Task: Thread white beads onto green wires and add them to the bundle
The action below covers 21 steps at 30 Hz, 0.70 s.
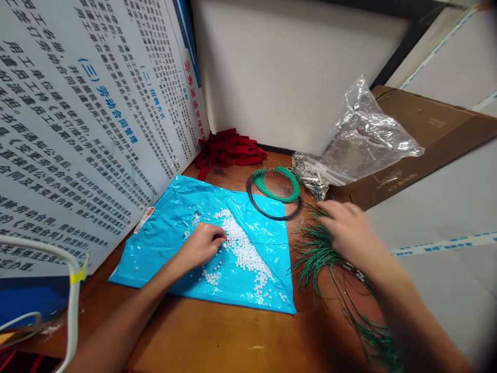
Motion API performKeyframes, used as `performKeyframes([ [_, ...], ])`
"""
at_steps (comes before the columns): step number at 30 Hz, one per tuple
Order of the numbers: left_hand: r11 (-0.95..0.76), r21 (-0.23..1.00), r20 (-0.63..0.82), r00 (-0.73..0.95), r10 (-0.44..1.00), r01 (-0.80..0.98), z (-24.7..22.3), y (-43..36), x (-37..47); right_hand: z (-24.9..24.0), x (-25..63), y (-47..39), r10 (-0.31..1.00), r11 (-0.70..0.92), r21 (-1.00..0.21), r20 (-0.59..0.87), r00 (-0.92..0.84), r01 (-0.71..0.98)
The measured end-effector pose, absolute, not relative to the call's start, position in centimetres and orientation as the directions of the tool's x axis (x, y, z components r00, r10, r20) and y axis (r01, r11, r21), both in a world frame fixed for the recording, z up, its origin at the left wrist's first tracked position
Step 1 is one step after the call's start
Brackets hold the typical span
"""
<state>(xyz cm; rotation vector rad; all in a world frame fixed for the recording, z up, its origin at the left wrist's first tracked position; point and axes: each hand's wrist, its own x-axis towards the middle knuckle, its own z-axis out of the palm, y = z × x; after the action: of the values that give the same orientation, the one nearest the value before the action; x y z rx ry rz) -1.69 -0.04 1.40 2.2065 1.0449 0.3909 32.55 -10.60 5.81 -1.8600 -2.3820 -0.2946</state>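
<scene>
My left hand (203, 241) is closed in a pinch over a blue plastic bag (155, 259), beside a spread pile of small white beads (243, 246). A thin dark wire (267, 243) runs from its fingertips across the bag to the right. Over a bunch of green wires (316, 254) is my right hand (344, 225), smeared by motion. Its fingers reach toward the far end of the bunch, and whether they grip anything is unclear. More green strands trail down below my right forearm, with some small white beads near the wrist.
Behind the bag lie a green wire coil (277, 197), a dark wire coil (254, 202) and red fabric strips (233, 149). A clear plastic bag (373, 129) with metallic pieces leans against a cardboard box (427, 124). A printed panel (97, 103) stands left; a white tube (73, 311) rises nearby.
</scene>
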Motion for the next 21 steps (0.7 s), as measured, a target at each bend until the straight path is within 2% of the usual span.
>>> performKeyframes([
  [2,-0.474,0.663,-0.014,0.642,0.767,0.58,1.3,-0.2,-1.6,4.3,26.6,-10.2,0.889,0.399,-0.061,0.27,-0.37,0.915],
  [6,-0.49,0.673,-0.013,0.672,0.741,0.554,1.3,-0.5,-1.4,1.8,18.7,-9.3,0.862,0.485,-0.335,0.336,-0.379,0.808],
  [14,-0.464,0.725,-0.007,0.68,0.734,0.509,1.7,-1.7,-0.8,-0.8,17.8,-8.4,0.948,0.315,-0.627,0.248,-0.201,0.713],
  [17,-0.489,0.725,0.04,0.68,0.732,0.485,1.8,-1.8,-0.8,-0.6,17.8,-8.5,0.964,0.265,-0.694,0.208,-0.166,0.67],
  [21,-0.544,0.724,0.106,0.711,0.695,0.424,1.9,-2.0,-0.7,-0.2,17.7,-8.5,0.986,0.146,-0.802,0.072,-0.15,0.579],
])
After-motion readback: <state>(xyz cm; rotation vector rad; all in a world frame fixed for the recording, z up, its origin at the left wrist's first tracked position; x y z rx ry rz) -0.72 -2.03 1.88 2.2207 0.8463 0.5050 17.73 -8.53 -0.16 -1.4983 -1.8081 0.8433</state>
